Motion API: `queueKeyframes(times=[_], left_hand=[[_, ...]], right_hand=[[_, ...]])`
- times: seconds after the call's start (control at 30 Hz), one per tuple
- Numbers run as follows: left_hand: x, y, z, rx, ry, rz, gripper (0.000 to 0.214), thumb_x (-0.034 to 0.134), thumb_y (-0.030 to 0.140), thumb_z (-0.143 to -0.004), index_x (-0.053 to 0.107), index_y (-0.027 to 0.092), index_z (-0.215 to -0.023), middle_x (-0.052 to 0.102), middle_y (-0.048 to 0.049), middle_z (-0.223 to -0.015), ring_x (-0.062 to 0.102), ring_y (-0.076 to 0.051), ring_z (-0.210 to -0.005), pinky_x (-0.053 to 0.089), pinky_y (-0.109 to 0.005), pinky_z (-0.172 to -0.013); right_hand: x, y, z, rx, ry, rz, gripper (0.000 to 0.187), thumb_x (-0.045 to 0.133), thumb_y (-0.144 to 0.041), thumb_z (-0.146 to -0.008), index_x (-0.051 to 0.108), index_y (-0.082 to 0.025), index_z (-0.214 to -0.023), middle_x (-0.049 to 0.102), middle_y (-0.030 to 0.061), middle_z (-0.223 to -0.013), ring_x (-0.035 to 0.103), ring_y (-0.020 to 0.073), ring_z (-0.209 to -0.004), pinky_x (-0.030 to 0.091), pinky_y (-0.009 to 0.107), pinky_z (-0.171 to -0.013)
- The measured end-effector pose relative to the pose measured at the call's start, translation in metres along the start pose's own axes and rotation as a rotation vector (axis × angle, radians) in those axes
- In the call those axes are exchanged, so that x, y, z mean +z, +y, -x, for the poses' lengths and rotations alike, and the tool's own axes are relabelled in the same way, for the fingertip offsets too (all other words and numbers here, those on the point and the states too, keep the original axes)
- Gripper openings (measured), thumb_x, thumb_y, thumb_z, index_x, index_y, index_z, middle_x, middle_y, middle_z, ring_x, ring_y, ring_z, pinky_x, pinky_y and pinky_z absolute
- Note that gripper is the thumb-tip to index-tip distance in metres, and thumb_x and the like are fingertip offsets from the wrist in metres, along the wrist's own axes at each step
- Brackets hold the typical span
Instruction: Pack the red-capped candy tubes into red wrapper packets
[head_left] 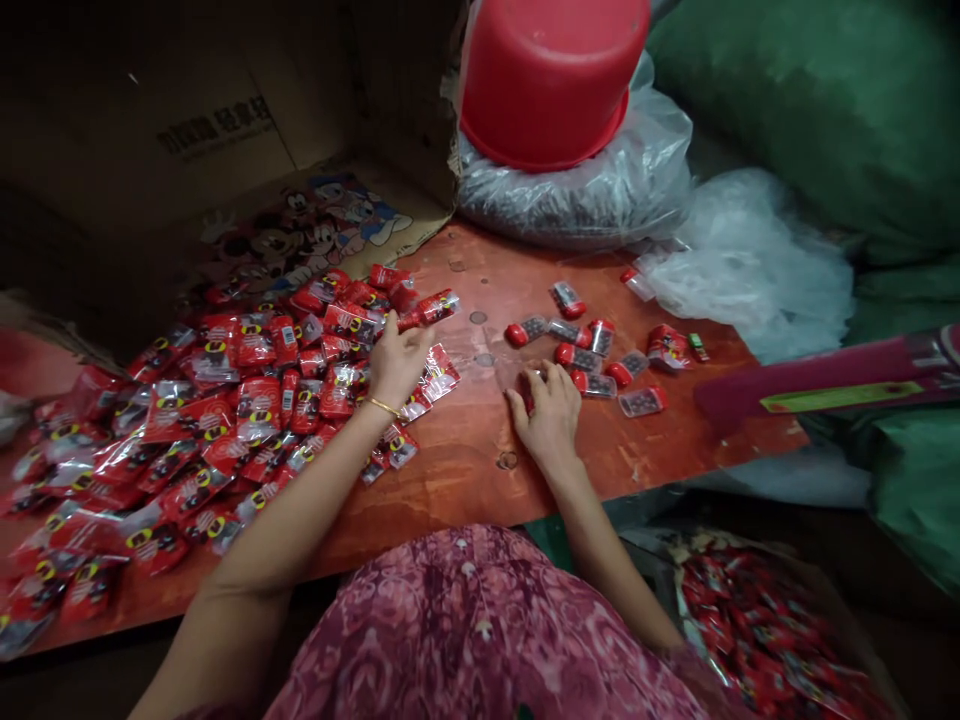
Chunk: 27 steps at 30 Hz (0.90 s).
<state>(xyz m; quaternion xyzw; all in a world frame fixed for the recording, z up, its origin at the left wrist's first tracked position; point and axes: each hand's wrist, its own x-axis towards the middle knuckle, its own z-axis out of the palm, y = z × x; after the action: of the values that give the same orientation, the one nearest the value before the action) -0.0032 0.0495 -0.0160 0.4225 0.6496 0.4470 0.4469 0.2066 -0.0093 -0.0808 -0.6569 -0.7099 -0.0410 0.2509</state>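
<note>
My left hand [397,362], with a thin gold bracelet at its wrist, is at the right edge of a heap of small red printed packets [259,410]. Its fingers are apart, just beside a red packet [437,308] lying on the heap's edge. Flat printed wrappers [439,372] lie by the wrist. On the right, the fingers of my right hand [549,412] curl down over a small red-capped container, mostly hidden, with some red showing between them. Several clear containers with red caps and dark contents [576,357] lie just beyond that hand.
A cardboard box [300,130] opens behind the heap. A red tub [555,80] sits upside down on a filled plastic bag [577,205]. Crumpled clear plastic [757,260] and a purple roll [832,380] lie right. Below the orange tabletop [480,470] is a bag of red packets [765,620].
</note>
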Motion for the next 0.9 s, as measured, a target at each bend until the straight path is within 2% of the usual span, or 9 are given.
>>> queueKeyframes(times=[0.13, 0.2, 0.27, 0.37, 0.5, 0.63, 0.77, 0.83, 0.9], left_hand=[[0.000, -0.014, 0.013, 0.389, -0.182, -0.826, 0.030, 0.057, 0.030, -0.079, 0.064, 0.018, -0.105, 0.055, -0.0139, -0.125, 0.043, -0.032, -0.123, 0.031, -0.045, -0.102], [0.001, -0.019, 0.016, 0.450, -0.239, -1.014, 0.029, 0.053, 0.029, -0.081, 0.065, 0.019, -0.105, 0.052, -0.0138, -0.129, 0.035, -0.034, -0.128, 0.025, -0.051, -0.104], [0.002, -0.024, 0.017, 0.481, -0.254, -1.074, 0.027, 0.049, 0.028, -0.084, 0.067, 0.022, -0.102, 0.054, -0.0119, -0.127, 0.034, -0.034, -0.129, 0.022, -0.054, -0.105], [0.003, -0.028, 0.019, 0.514, -0.230, -1.056, 0.025, 0.047, 0.026, -0.084, 0.070, 0.025, -0.094, 0.057, -0.0079, -0.124, 0.034, -0.033, -0.129, 0.021, -0.055, -0.104], [0.000, -0.022, 0.027, 0.462, -0.155, -0.951, 0.027, 0.048, 0.032, -0.084, 0.069, 0.026, -0.100, 0.056, -0.0093, -0.126, 0.038, -0.033, -0.127, 0.025, -0.056, -0.103], [-0.004, -0.010, 0.040, 0.461, -0.123, -0.761, 0.032, 0.048, 0.036, -0.084, 0.066, 0.025, -0.108, 0.053, -0.0105, -0.130, 0.038, -0.033, -0.128, 0.026, -0.055, -0.103], [-0.003, -0.005, 0.050, 0.487, -0.121, -0.575, 0.030, 0.051, 0.032, -0.082, 0.065, 0.026, -0.108, 0.050, -0.0074, -0.134, 0.037, -0.029, -0.129, 0.025, -0.050, -0.106], [-0.002, -0.005, 0.053, 0.427, -0.084, -0.417, 0.037, 0.057, 0.034, -0.078, 0.061, 0.024, -0.114, 0.050, -0.0088, -0.133, 0.039, -0.027, -0.128, 0.028, -0.045, -0.106], [0.001, -0.005, 0.057, 0.243, -0.062, -0.168, 0.048, 0.064, 0.039, -0.072, 0.059, 0.020, -0.115, 0.058, -0.0116, -0.123, 0.049, -0.026, -0.118, 0.037, -0.038, -0.099]], right_hand=[[-0.001, -0.007, 0.003, -0.009, 0.025, -0.020, 0.031, 0.046, -0.038, -0.086, 0.062, -0.015, -0.101, 0.052, 0.0159, -0.125, 0.040, 0.0292, -0.122, 0.033, 0.044, -0.097], [-0.003, -0.010, 0.003, -0.017, 0.029, -0.052, 0.029, 0.047, -0.037, -0.086, 0.063, -0.015, -0.099, 0.054, 0.0152, -0.124, 0.041, 0.0281, -0.121, 0.033, 0.044, -0.097], [-0.005, -0.013, 0.003, -0.025, 0.029, -0.083, 0.027, 0.048, -0.035, -0.085, 0.063, -0.017, -0.098, 0.055, 0.0145, -0.124, 0.042, 0.0273, -0.121, 0.033, 0.044, -0.097], [-0.009, -0.020, 0.002, -0.032, 0.037, -0.142, 0.023, 0.050, -0.033, -0.085, 0.064, -0.018, -0.095, 0.057, 0.0129, -0.121, 0.043, 0.0270, -0.120, 0.032, 0.045, -0.098], [-0.015, -0.039, -0.003, -0.042, 0.042, -0.385, 0.021, 0.050, -0.031, -0.085, 0.064, -0.019, -0.094, 0.065, 0.0106, -0.108, 0.053, 0.0236, -0.108, 0.036, 0.043, -0.095], [-0.012, -0.064, -0.014, 0.152, -0.077, -0.848, 0.027, 0.050, -0.039, -0.084, 0.061, -0.019, -0.099, 0.066, 0.0077, -0.098, 0.060, 0.0182, -0.088, 0.047, 0.034, -0.080], [-0.010, -0.078, -0.027, 0.292, -0.210, -1.167, 0.029, 0.052, -0.046, -0.080, 0.060, -0.019, -0.079, 0.063, 0.0007, -0.070, 0.056, 0.0128, -0.063, 0.048, 0.027, -0.064], [-0.012, -0.078, -0.030, 0.307, -0.197, -1.175, 0.032, 0.051, -0.048, -0.080, 0.058, -0.019, -0.070, 0.058, -0.0010, -0.062, 0.052, 0.0118, -0.059, 0.045, 0.025, -0.060], [-0.016, -0.077, -0.029, 0.332, -0.137, -1.126, 0.035, 0.049, -0.050, -0.080, 0.055, -0.019, -0.065, 0.052, -0.0022, -0.057, 0.047, 0.0107, -0.055, 0.041, 0.024, -0.055]])
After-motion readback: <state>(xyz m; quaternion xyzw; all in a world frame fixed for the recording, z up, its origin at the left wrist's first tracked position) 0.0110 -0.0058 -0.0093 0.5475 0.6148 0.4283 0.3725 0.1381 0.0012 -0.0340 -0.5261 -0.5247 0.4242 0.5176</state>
